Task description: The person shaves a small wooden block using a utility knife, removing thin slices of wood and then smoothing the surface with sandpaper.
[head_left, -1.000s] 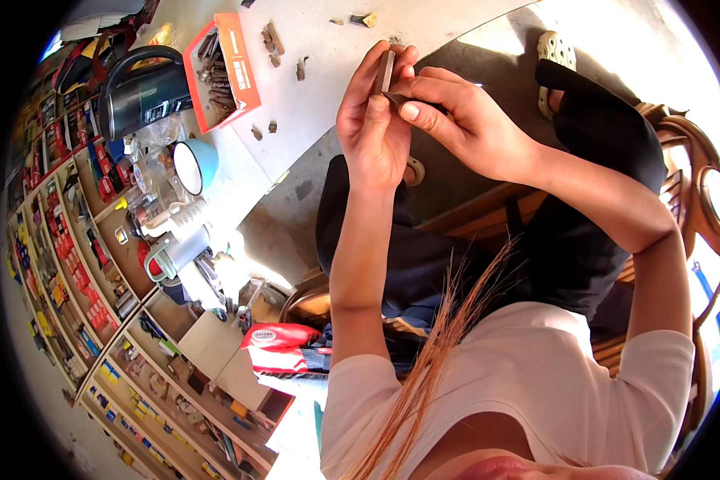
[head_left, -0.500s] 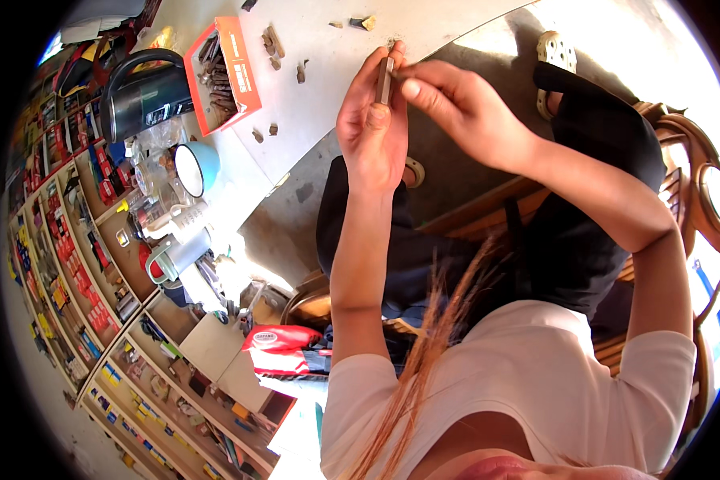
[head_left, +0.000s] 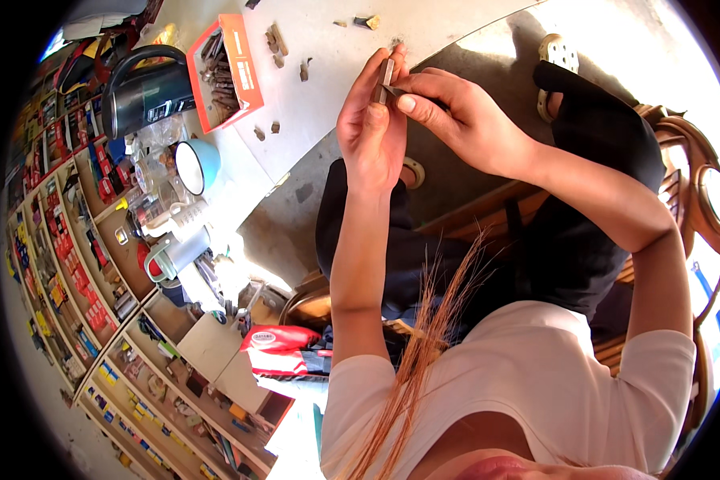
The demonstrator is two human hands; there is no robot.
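My left hand (head_left: 374,156) is closed around a short, flat-sided brown bar (head_left: 386,72), thumb on its near end and fingers behind it. My right hand (head_left: 476,124) is pinched on a thin dark piece (head_left: 394,91) whose tip meets the bar's side; its kind is too small to make out. Beyond the hands, several small brown chunks (head_left: 277,38) lie scattered on the white table (head_left: 320,104). A black-and-yellow bit (head_left: 367,22) lies near the far edge. At the left, an open orange-red box (head_left: 250,68) holds many brown stick-like pieces (head_left: 222,84).
Left of the box stands a black kettle (head_left: 148,108). A light-blue cup (head_left: 209,166), a pale mug (head_left: 188,250) and clear plastic items crowd the table's left side. Stocked wooden shelves (head_left: 148,298) line the left. A carved wooden chair (head_left: 680,132) is at the right.
My right hand has slid slightly down along the bar, and more of the thin dark piece shows in its pinch. The left hand keeps its hold, nearly still.
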